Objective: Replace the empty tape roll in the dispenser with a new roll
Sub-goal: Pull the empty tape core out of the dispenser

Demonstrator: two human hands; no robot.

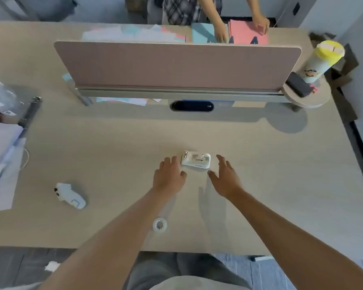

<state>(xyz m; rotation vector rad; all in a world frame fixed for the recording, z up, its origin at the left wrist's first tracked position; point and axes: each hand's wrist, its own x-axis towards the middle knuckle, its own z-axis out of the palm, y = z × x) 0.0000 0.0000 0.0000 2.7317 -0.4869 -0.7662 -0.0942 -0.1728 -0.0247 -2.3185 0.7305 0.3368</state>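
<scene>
Nearest, close to the desk's [260, 185] near edge, the new roll [160, 225] lies flat between the two forearms, untouched and well apart from either hand. Further in, the left hand [168, 176] rests palm down with fingers loosely curled, its fingertips just beside the left end of the dispenser [195, 160]; it holds nothing. The right hand [226, 178] hovers on the other side, fingers spread and empty, near the dispenser's right end but not touching it. The dispenser itself stands upright at mid-desk (a small white one, with what looks like a bare core [199, 158] in its cradle, though that is too small to be sure).

The step in hand seems to be the opening one: taking hold of the dispenser so the spent core can come out. The next move calls for one hand to steady the base while the other lifts the core clear. Far beyond, a divider [176, 65] crosses the desk.
</scene>
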